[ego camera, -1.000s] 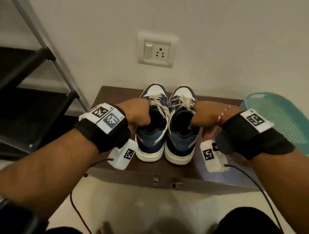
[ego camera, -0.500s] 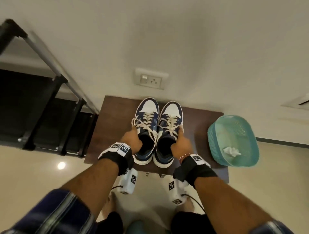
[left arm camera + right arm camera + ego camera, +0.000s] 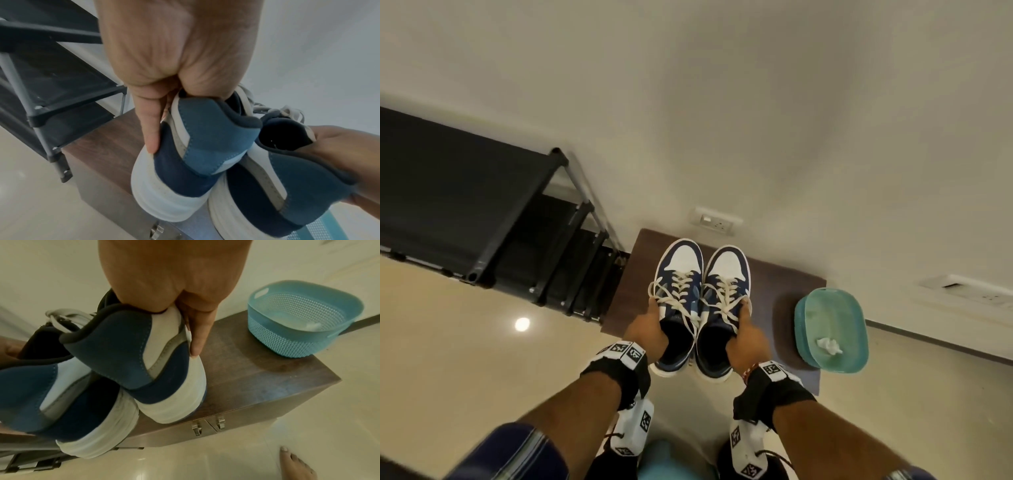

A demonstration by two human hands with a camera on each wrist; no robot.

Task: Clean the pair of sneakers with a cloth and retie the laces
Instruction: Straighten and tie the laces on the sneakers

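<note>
A pair of blue and white sneakers with white laces is held side by side over the front of the brown bench. My left hand grips the left sneaker by its collar, thumb inside and fingers down the outer side. My right hand grips the right sneaker the same way. Both heels stick out past the bench's front edge. A crumpled white cloth lies in the teal basket.
The teal mesh basket stands on the bench's right end. A black shelf rack stands to the left against the wall. A wall socket is behind the bench. My bare foot is on the tiled floor.
The view has risen and pulled back from the bench. Both hands have kept their grip and drawn the sneakers up and toward the bench's front edge.
</note>
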